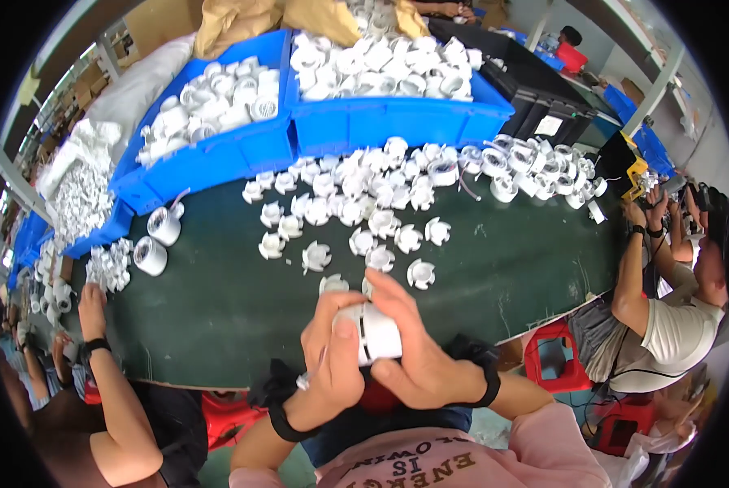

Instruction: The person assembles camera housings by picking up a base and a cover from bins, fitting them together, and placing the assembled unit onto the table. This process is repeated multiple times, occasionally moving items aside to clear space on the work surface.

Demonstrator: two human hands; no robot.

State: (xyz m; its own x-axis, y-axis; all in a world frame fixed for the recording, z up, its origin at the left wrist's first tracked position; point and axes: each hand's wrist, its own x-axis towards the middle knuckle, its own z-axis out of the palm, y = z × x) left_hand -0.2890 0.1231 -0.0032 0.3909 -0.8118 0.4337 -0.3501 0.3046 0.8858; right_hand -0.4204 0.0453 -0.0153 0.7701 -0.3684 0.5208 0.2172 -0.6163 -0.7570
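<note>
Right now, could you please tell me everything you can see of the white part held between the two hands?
The white part is rounded, smooth and plastic-looking, with a seam of dark slots dividing it into two sections. The left hand grips its left section, thumb across it; the right hand cups its right. It appears near the close edge of the green table. Fingers hide its ends.

- A cylinder (pixel 382 333) sat between the left hand (pixel 332 354) and the right hand (pixel 419 362), near the close edge of the table (pixel 494 260);
- beyond the hands, caps (pixel 316 257) lay scattered on the table;
- behind these, a left bin (pixel 210 163) and a right bin (pixel 397 124) stood side by side, heaped parts (pixel 385 69) in both;
- right of the caps lay clustered units (pixel 523 156), before a case (pixel 547 102);
- left lay two housings (pixel 164 226), small pieces (pixel 108 267) beside them
</note>
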